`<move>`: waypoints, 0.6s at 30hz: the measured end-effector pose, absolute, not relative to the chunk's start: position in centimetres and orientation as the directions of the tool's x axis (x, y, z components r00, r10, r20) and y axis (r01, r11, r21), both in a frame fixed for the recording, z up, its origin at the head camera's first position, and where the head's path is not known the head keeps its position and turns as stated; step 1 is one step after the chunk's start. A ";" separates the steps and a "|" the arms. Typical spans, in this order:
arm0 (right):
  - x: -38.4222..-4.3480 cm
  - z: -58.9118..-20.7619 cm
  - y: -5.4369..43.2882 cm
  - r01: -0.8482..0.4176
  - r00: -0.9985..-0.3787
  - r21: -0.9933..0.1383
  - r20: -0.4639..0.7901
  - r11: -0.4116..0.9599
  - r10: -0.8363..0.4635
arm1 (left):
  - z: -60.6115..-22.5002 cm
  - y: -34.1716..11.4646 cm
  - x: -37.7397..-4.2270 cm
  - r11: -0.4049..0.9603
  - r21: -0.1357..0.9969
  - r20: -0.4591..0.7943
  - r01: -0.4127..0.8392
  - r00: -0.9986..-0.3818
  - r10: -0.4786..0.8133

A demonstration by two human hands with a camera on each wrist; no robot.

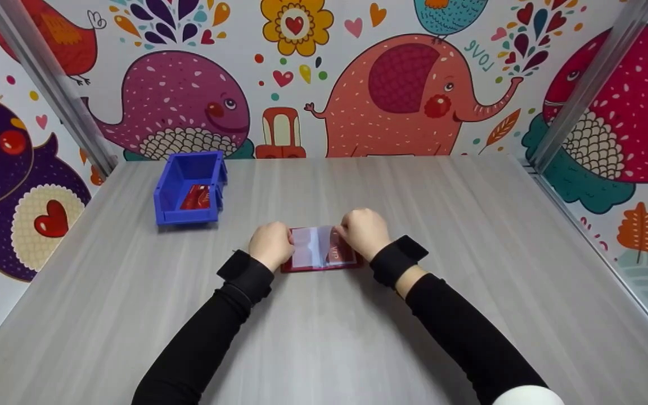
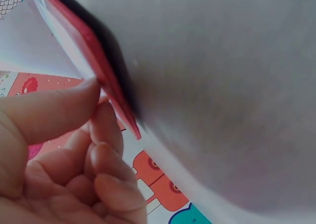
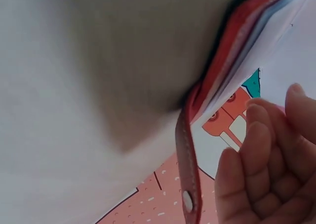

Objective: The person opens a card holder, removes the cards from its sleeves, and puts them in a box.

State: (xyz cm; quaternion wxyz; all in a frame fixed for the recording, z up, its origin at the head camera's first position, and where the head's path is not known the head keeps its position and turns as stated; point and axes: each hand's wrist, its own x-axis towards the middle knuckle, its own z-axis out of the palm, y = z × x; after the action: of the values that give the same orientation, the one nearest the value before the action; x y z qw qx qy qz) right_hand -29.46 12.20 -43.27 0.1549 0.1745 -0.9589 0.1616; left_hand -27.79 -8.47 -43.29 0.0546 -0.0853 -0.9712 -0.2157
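A red card holder [image 1: 289,269] lies spread open on the table, its clear plastic sleeves showing. My left hand [image 1: 270,246] pinches its left edge between thumb and fingers, as the left wrist view shows close up. On the other side, my right hand [image 1: 366,233] holds a raised clear sleeve [image 1: 325,243] by its outer edge, thumb against index finger. Under that sleeve shows a dark red card [image 1: 340,252] with white lettering. A red strap [image 3: 188,159] with a metal snap hangs from the holder in the right wrist view.
A blue plastic bin [image 1: 188,216] stands at the back left with red cards [image 1: 196,197] inside. The grey table [image 1: 324,349] meets walls printed with cartoon animals at the back and sides. Metal posts [image 1: 594,90] rise at the back corners.
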 end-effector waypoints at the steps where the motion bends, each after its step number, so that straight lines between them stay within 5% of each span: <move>1: -29.5 -43.3 12.2 -0.376 -0.894 -0.255 0.354 0.891 -0.276 | -43.3 -8.5 -27.8 0.892 0.409 0.145 0.193 -0.979 0.145; 18: -29.0 -43.8 10.8 -0.592 -0.803 -0.270 0.287 0.760 -0.523 | -43.2 -8.6 -27.8 0.882 0.434 0.125 0.186 -0.981 0.145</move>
State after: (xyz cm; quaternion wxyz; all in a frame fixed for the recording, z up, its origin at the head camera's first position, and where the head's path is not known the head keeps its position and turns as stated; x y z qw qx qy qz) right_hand -29.05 10.83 -43.76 0.0972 0.2988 -0.9329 0.1760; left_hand -27.83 -8.64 -43.24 0.0446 -0.0855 -0.9690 -0.2276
